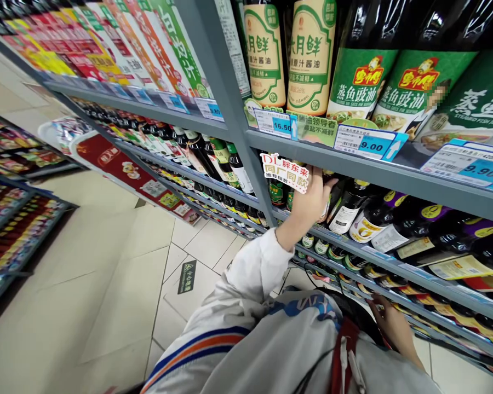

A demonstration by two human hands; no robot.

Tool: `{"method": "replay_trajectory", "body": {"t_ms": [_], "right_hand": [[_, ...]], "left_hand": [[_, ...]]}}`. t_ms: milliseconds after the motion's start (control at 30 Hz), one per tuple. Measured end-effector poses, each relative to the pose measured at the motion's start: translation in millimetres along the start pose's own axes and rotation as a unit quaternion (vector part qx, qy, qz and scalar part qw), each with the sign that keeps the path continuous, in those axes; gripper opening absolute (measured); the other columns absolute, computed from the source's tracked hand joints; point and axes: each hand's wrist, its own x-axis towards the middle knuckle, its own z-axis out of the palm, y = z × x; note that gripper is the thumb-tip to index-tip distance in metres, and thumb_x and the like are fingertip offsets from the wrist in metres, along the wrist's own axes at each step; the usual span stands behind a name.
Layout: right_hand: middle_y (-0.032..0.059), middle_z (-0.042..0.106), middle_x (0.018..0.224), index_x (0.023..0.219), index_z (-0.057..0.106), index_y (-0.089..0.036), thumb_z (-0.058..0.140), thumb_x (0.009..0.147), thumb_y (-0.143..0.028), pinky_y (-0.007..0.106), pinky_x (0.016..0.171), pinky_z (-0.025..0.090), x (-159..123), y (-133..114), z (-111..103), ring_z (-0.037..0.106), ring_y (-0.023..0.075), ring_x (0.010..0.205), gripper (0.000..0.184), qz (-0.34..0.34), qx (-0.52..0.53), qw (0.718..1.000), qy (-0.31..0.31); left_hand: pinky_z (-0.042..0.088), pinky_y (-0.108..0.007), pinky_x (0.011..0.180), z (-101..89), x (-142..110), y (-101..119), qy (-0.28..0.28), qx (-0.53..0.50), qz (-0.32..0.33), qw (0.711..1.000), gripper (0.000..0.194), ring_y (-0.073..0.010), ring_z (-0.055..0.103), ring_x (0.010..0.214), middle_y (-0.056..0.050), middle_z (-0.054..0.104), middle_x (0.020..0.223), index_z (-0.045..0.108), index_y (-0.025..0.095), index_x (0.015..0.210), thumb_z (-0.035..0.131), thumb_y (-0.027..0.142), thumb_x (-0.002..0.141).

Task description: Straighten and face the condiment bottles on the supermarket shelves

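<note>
My left hand (310, 201), in a white sleeve, reaches into the middle shelf among dark soy sauce bottles. Its fingertips go out of sight under the shelf edge, behind a white promotional card (286, 173); whether they grip a bottle is hidden. Just right of it leans a dark bottle with a white label (345, 216). Low on the right, beside my body and close to the lower shelves, my right hand (388, 317) hangs with loosely bent fingers apart, and nothing shows in it.
Above are green-labelled sauce bottles (359, 82) and beige-labelled bottles (311, 57) behind price tags (372, 143). A grey shelf post (213, 71) divides the bays. A red display board (127, 167) juts into the aisle. A floor sticker (186, 277) lies on the tiles; more racks (20, 230) stand left.
</note>
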Motion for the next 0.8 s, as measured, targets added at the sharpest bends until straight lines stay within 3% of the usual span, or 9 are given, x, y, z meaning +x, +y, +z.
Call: {"method": "replay_trajectory", "body": {"t_ms": [100, 200, 333, 400, 467, 633, 800], "right_hand": [[0.0039, 0.072, 0.107, 0.113, 0.064, -0.027, 0.029, 0.092, -0.064, 0.037, 0.072, 0.050, -2, -5, 1, 0.070, 0.0261, 0.087, 0.054, 0.024, 0.016, 0.999, -0.015], [0.0028, 0.072, 0.106, 0.113, 0.062, -0.027, 0.030, 0.090, -0.064, 0.038, 0.074, 0.050, -5, -7, 0, 0.070, 0.0267, 0.087, 0.054, 0.043, 0.027, 0.998, -0.021], [0.0034, 0.072, 0.106, 0.112, 0.062, -0.027, 0.030, 0.090, -0.064, 0.039, 0.075, 0.050, -11, -5, -2, 0.069, 0.0267, 0.083, 0.054, 0.053, 0.040, 0.997, -0.024], [0.0047, 0.072, 0.107, 0.111, 0.062, -0.026, 0.030, 0.091, -0.064, 0.039, 0.076, 0.050, -14, -3, -2, 0.069, 0.0266, 0.083, 0.053, 0.050, 0.046, 0.997, -0.029], [0.0055, 0.072, 0.107, 0.112, 0.061, -0.025, 0.031, 0.091, -0.062, 0.038, 0.077, 0.049, -17, 0, -2, 0.069, 0.0267, 0.085, 0.052, 0.044, 0.051, 0.997, -0.034], [0.0049, 0.072, 0.108, 0.115, 0.060, -0.024, 0.032, 0.092, -0.060, 0.037, 0.076, 0.049, -19, 4, -4, 0.069, 0.0252, 0.085, 0.051, 0.037, 0.057, 0.997, -0.038], [0.0046, 0.072, 0.107, 0.115, 0.060, -0.025, 0.032, 0.092, -0.062, 0.038, 0.077, 0.049, -21, 6, -6, 0.069, 0.0260, 0.086, 0.052, 0.034, 0.060, 0.997, -0.036]], "left_hand": [[0.050, -0.041, 0.107, -0.2, -35, 25, 0.059, -0.044, 0.022, 0.997, 0.050, -0.0296, 0.047, 0.140, -0.025, 0.046, 0.147, 0.036, 0.012, 0.147, 0.040, 0.038, 0.104], [0.046, -0.036, 0.112, 3.7, -46, 48, 0.043, -0.097, 0.092, 0.990, 0.046, -0.0241, 0.046, 0.141, -0.022, 0.046, 0.146, 0.032, 0.012, 0.149, 0.033, 0.027, 0.105], [0.045, -0.040, 0.112, 8.4, -18, 59, -0.063, -0.113, 0.068, 0.989, 0.041, -0.0291, 0.053, 0.132, -0.026, 0.055, 0.134, 0.041, 0.002, 0.139, 0.038, 0.025, 0.104], [0.050, -0.040, 0.105, 6.7, -1, 59, -0.135, -0.094, 0.065, 0.984, 0.032, -0.0293, 0.062, 0.118, -0.022, 0.062, 0.121, 0.051, 0.004, 0.128, 0.043, 0.021, 0.102], [0.051, -0.041, 0.099, 3.1, 11, 58, -0.171, -0.060, 0.062, 0.981, 0.027, -0.0299, 0.065, 0.110, -0.020, 0.066, 0.114, 0.057, 0.006, 0.120, 0.049, 0.022, 0.100], [0.048, -0.043, 0.101, -1.7, 21, 65, -0.141, -0.004, 0.061, 0.988, 0.033, -0.0299, 0.065, 0.108, -0.018, 0.071, 0.113, 0.067, 0.011, 0.116, 0.051, 0.036, 0.101], [0.044, -0.043, 0.107, -7.0, 28, 65, -0.166, -0.002, 0.070, 0.984, 0.034, -0.0304, 0.064, 0.117, -0.016, 0.070, 0.124, 0.067, 0.012, 0.121, 0.045, 0.031, 0.103]]}}
